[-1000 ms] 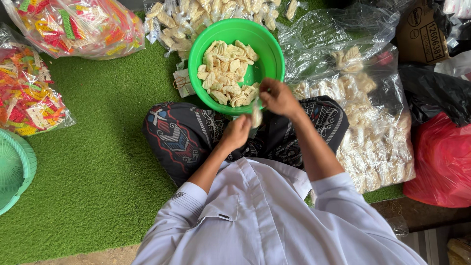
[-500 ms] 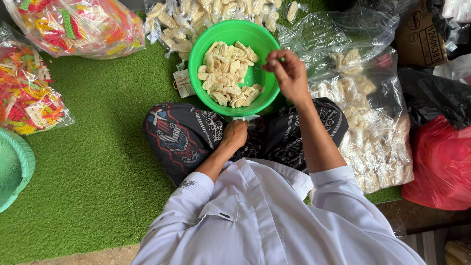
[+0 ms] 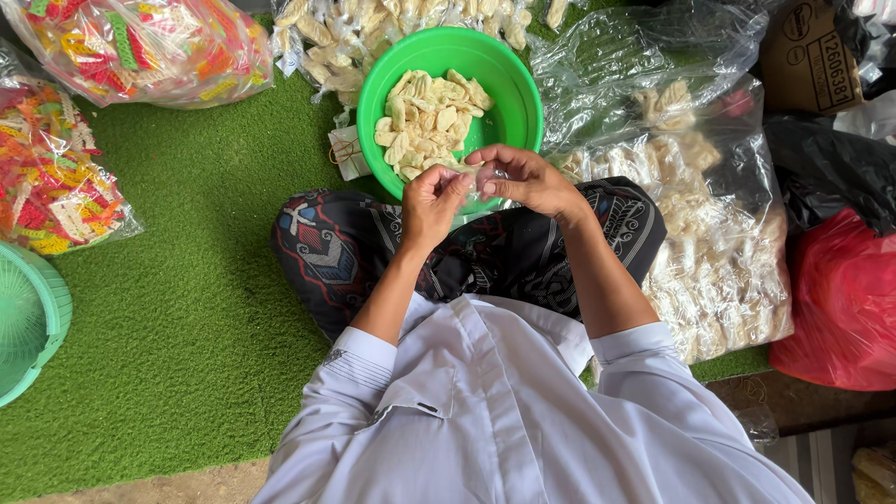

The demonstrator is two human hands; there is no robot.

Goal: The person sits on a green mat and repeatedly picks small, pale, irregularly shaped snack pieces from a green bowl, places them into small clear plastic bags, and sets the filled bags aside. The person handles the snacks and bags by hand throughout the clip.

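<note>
Green artificial turf carries everything; both hands, left hand and right hand, have fingers pinched on a small clear plastic bag, just beyond them a green bowl of pale crackers.

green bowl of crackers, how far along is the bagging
Done: packed small bags lie beyond the green bowl. In hand: the left hand and right hand pinch a small clear bag at the bowl's near rim. Left: the bowl holds many pale crackers.
</note>
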